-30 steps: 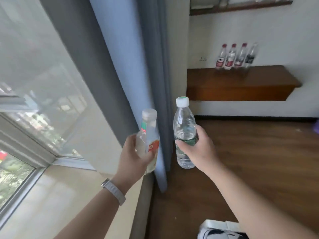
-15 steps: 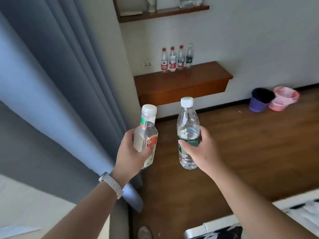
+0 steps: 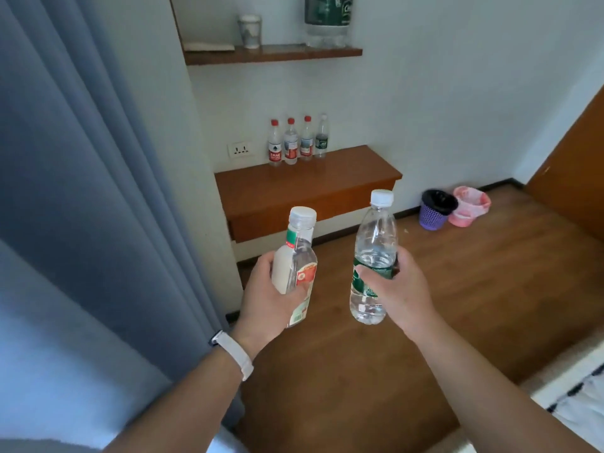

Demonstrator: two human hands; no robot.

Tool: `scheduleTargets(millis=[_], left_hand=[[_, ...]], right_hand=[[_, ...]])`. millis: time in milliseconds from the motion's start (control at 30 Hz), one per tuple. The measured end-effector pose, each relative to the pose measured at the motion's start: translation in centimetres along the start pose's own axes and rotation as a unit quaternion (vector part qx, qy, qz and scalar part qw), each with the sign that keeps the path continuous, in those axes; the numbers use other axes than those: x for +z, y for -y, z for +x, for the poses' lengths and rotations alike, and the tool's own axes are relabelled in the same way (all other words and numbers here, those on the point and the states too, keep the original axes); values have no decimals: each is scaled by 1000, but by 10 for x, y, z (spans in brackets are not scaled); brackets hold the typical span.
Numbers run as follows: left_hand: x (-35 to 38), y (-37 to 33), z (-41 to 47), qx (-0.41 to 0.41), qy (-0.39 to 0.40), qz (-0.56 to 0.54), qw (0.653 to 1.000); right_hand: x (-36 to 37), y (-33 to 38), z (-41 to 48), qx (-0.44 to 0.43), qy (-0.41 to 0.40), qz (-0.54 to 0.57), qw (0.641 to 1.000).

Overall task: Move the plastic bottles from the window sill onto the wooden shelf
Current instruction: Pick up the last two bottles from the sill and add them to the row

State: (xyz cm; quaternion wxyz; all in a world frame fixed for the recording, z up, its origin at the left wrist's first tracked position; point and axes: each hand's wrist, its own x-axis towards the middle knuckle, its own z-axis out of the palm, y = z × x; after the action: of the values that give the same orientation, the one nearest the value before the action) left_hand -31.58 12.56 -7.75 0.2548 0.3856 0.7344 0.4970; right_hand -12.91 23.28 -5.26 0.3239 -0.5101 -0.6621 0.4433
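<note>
The left hand [image 3: 268, 299] wraps the red-label bottle [image 3: 295, 263] and the right hand [image 3: 395, 289] the green-label bottle [image 3: 376, 250] at mid-body, both roughly upright in the air, short of the shelf [image 3: 294, 191]; they look light, thin-walled and slick, so a gentle waist grip suits.

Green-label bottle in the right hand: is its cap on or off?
On. A white cap sits on the neck of the green-label bottle, which the right hand grips around its label.
</note>
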Motion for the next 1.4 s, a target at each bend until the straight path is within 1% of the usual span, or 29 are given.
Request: scheduleTargets(millis=[133,300,467,633,800,1067,1200,1400], left_hand=[[-12,6,42,8,-8,3,1000],[-11,11,83,21,-4,0,1000],[4,8,115,22,3,2,1000],[29,-2,157,11,15,31,999],[73,-32,216,5,3,40,999],[190,-120,293,59,50,33,996],[221,-135,319,68,51,39,996],[252,-142,357,59,63,30,996]], right_hand=[[20,15,26,-12,-17,-15,1000],[18,20,49,-16,-25,-36,999],[10,10,81,-6,-40,-42,998],[-3,-10,133,6,-32,-27,999],[-40,-16,206,3,-34,-4,999],[-125,-30,306,-12,-45,-4,999],[-152,-40,339,-22,-60,-13,998],[-175,-53,376,-6,-62,-20,998]])
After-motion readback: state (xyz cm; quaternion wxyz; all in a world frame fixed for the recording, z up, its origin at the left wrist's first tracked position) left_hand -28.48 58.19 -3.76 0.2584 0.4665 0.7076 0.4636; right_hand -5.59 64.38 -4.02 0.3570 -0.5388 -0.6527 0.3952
